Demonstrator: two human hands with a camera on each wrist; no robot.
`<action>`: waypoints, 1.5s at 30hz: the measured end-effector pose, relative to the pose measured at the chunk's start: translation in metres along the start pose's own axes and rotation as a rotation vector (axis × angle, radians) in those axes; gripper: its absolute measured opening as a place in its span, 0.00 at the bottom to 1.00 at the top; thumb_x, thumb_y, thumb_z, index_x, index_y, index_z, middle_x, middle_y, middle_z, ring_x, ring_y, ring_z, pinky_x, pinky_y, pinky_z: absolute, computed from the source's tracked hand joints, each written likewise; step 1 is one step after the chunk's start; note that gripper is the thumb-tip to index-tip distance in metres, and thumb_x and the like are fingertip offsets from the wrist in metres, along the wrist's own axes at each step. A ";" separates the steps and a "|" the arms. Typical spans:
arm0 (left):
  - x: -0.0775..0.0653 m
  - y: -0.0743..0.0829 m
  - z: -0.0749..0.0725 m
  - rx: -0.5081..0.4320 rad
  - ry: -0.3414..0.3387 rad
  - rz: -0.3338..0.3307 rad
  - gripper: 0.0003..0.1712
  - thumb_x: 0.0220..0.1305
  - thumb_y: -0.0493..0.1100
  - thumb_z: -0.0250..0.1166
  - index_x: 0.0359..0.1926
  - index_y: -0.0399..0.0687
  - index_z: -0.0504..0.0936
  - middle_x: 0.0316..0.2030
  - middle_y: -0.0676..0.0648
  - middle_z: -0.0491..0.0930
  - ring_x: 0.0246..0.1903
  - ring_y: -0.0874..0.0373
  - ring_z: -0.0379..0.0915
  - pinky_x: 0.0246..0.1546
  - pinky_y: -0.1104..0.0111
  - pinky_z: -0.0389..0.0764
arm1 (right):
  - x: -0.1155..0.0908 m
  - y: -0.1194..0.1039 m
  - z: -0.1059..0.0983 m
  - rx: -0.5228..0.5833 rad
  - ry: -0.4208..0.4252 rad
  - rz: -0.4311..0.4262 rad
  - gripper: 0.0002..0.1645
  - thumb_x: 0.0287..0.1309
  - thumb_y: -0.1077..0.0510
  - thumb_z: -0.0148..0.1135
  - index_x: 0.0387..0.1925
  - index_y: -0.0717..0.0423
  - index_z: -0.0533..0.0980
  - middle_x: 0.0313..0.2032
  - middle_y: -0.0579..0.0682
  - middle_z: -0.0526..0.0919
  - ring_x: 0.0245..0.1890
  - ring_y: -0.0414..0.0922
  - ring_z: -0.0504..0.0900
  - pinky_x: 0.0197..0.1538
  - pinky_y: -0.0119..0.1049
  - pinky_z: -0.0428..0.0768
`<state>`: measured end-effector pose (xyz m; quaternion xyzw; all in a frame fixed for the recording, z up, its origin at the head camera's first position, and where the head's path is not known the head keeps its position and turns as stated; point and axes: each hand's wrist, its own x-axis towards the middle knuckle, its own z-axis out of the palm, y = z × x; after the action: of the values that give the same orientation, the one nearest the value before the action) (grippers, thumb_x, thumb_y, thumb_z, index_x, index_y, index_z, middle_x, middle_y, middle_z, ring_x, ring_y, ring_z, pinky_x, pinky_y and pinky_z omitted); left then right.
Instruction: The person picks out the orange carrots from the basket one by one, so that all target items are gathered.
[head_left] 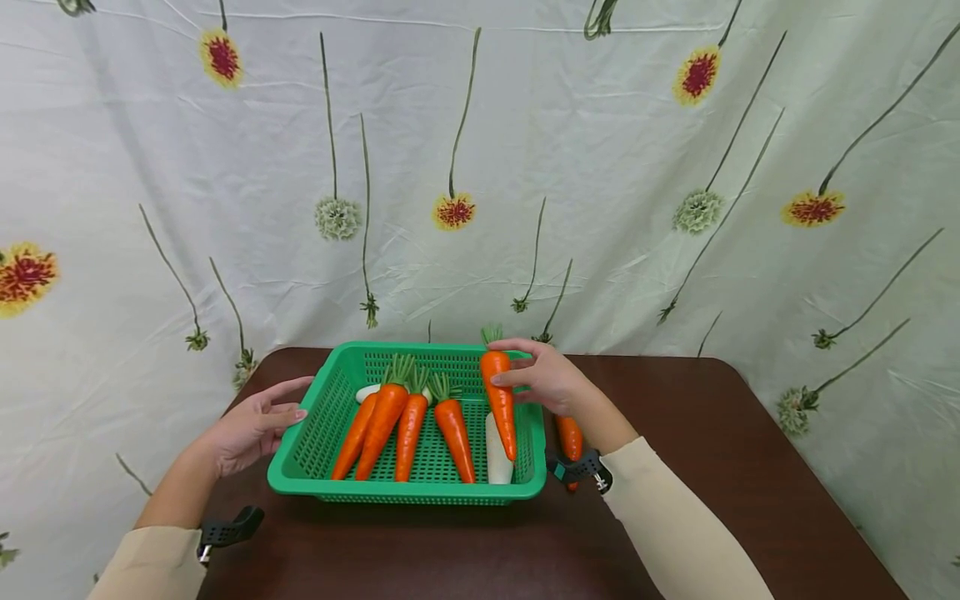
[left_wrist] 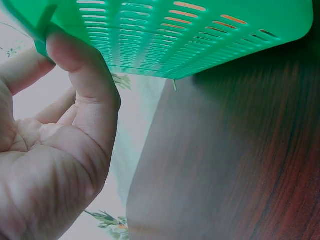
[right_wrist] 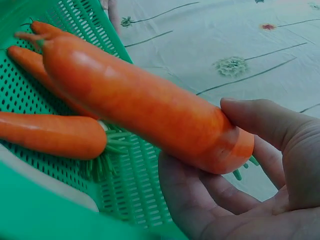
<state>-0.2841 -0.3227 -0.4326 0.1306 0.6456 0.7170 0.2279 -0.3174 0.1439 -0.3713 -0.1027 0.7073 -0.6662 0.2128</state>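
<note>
A green plastic basket [head_left: 405, 489] is on the dark table, with several orange carrots [head_left: 454, 433] inside, their green stubs pointing to the back. My left hand [head_left: 255, 423] pinches the basket's left rim between thumb and fingers, as the left wrist view also shows. Over the basket's right end, my right hand [head_left: 551, 379] holds a carrot [right_wrist: 135, 102] by its thick top, thumb on one side and fingers on the other. Its tip hangs down toward the front. Below it lies a white radish [head_left: 498, 458]; a second white piece [head_left: 367, 393] is mostly hidden behind the carrots at left.
Outside the basket to the right, another carrot [head_left: 568, 437] lies on the brown table [head_left: 697, 467], partly covered by my right forearm and wrist strap. A white cloth [head_left: 615, 275] with printed flowers hangs behind the table's back edge.
</note>
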 end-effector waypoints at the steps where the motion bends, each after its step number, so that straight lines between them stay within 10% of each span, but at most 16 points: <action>1: 0.000 0.000 0.000 0.001 0.001 0.000 0.38 0.79 0.34 0.52 0.81 0.48 0.44 0.54 0.50 0.87 0.47 0.51 0.89 0.49 0.53 0.88 | -0.001 0.000 -0.002 -0.004 0.006 -0.002 0.34 0.63 0.66 0.68 0.69 0.46 0.74 0.59 0.61 0.81 0.49 0.51 0.85 0.55 0.49 0.86; 45: 0.000 0.000 0.000 0.028 0.022 -0.007 0.43 0.79 0.35 0.53 0.82 0.43 0.37 0.55 0.50 0.86 0.48 0.50 0.88 0.49 0.52 0.88 | -0.057 0.066 -0.100 -0.018 0.222 -0.095 0.39 0.63 0.63 0.70 0.73 0.60 0.67 0.58 0.56 0.79 0.48 0.48 0.87 0.53 0.47 0.88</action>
<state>-0.2845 -0.3223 -0.4324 0.1233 0.6587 0.7084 0.2215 -0.3016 0.2640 -0.4253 -0.0638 0.7267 -0.6766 0.1004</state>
